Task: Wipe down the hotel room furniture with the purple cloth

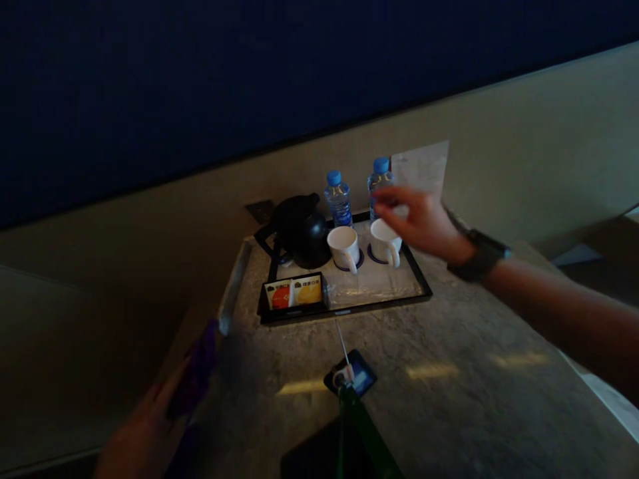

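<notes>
My right hand (418, 221) reaches over the black tray (422, 283), just above the right white mug (385, 243) and in front of the right water bottle (380, 178); its fingers are blurred. A second white mug (344, 248) stands left of it, beside a black kettle (300, 229) and the left water bottle (338, 197). Tea packets (294, 293) lie in a box at the tray's front left. My left hand (150, 419) is low at the counter's left edge, closed round a purple cloth (197, 369).
The marble counter (449, 399) meets a beige wall with a white card (422, 166) leaning on it. A card holder (352, 376) on a green lanyard (362, 432) lies at the front. A dark flat object (309, 456) sits by the near edge.
</notes>
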A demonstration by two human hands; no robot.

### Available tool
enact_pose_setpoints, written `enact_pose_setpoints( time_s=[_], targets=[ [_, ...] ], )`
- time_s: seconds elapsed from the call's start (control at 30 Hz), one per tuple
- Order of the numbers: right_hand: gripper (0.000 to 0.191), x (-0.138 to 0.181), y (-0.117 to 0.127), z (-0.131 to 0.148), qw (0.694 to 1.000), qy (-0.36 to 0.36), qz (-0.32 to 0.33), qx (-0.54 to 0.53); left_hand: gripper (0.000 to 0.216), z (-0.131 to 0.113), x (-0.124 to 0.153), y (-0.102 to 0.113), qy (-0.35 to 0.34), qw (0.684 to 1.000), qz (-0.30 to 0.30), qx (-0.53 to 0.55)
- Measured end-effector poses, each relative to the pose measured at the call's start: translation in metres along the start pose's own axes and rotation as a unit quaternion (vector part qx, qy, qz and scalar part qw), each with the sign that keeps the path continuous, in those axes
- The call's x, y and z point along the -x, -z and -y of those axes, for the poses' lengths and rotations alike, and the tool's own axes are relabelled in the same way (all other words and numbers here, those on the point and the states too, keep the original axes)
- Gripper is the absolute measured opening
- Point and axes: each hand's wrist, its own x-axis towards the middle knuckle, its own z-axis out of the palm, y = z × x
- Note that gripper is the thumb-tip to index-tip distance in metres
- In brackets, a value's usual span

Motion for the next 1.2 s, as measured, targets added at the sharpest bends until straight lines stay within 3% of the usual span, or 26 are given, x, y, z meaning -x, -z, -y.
enact_pose_setpoints(
  time_s=[0.07, 0.1, 0.13, 0.2, 0.27, 0.37, 0.5, 0.6, 0.67, 0.73, 0.8, 0.87, 0.97, 1.0, 1.1, 1.13, 1.2],
  targets=[
    [0.034, 0.059, -0.008, 0.044, 0.977, 0.053, 0.161, -0.131, 0.064, -0.030, 0.004, 0.000, -0.057, 0.998, 0.024, -0.022],
    [0.050, 0.088, -0.014, 0.065, 0.944, 0.089, 0.263, -0.176, 0.064, -0.051, 0.005, -0.001, -0.089, 0.994, 0.046, -0.036],
    [0.055, 0.114, -0.021, 0.082, 0.917, 0.138, 0.325, -0.184, 0.064, -0.074, 0.005, -0.003, -0.119, 0.989, 0.068, -0.047],
    [0.032, 0.154, -0.030, 0.106, 0.905, 0.176, 0.355, -0.153, 0.065, -0.126, 0.006, -0.004, -0.169, 0.979, 0.104, -0.050],
    [0.011, 0.182, -0.026, 0.115, 0.921, 0.171, 0.325, -0.127, 0.068, -0.181, 0.013, 0.002, -0.246, 0.960, 0.132, -0.022],
    [0.017, 0.213, 0.013, 0.108, 0.950, 0.081, 0.263, -0.150, 0.067, -0.265, 0.030, 0.025, -0.405, 0.902, 0.147, 0.025],
    [0.027, 0.256, 0.082, 0.093, 0.967, -0.081, 0.205, -0.126, 0.062, -0.379, 0.053, 0.050, -0.571, 0.817, 0.055, 0.060],
    [0.020, 0.280, 0.104, 0.090, 0.975, -0.126, 0.168, -0.075, 0.056, -0.448, 0.065, 0.040, -0.642, 0.764, 0.043, 0.043],
    [0.020, 0.289, 0.098, 0.092, 0.974, -0.122, 0.173, -0.075, 0.060, -0.469, 0.066, 0.023, -0.660, 0.746, 0.077, 0.031],
    [0.025, 0.292, 0.083, 0.095, 0.968, -0.109, 0.207, -0.095, 0.061, -0.459, 0.061, 0.008, -0.660, 0.743, 0.101, 0.046],
    [0.031, 0.288, 0.063, 0.098, 0.955, -0.101, 0.250, -0.124, 0.055, -0.421, 0.049, 0.000, -0.647, 0.750, 0.112, 0.080],
    [0.034, 0.279, 0.041, 0.101, 0.937, -0.098, 0.297, -0.154, 0.051, -0.362, 0.033, -0.003, -0.609, 0.775, 0.124, 0.111],
    [0.029, 0.258, 0.006, 0.113, 0.916, -0.075, 0.358, -0.165, 0.049, -0.253, 0.012, -0.006, -0.491, 0.850, 0.134, 0.133],
    [0.035, 0.251, -0.007, 0.118, 0.912, -0.063, 0.374, -0.155, 0.048, -0.217, 0.008, -0.008, -0.440, 0.878, 0.132, 0.135],
    [0.083, 0.241, -0.049, 0.137, 0.900, -0.029, 0.422, -0.103, 0.049, -0.119, 0.010, -0.021, -0.293, 0.943, 0.091, 0.132],
    [0.094, 0.241, -0.062, 0.142, 0.896, -0.018, 0.436, -0.089, 0.049, -0.092, 0.016, -0.027, -0.260, 0.955, 0.069, 0.126],
    [0.099, 0.246, -0.084, 0.152, 0.895, -0.001, 0.441, -0.069, 0.048, -0.052, 0.032, -0.037, -0.210, 0.972, 0.026, 0.103]
  ],
)
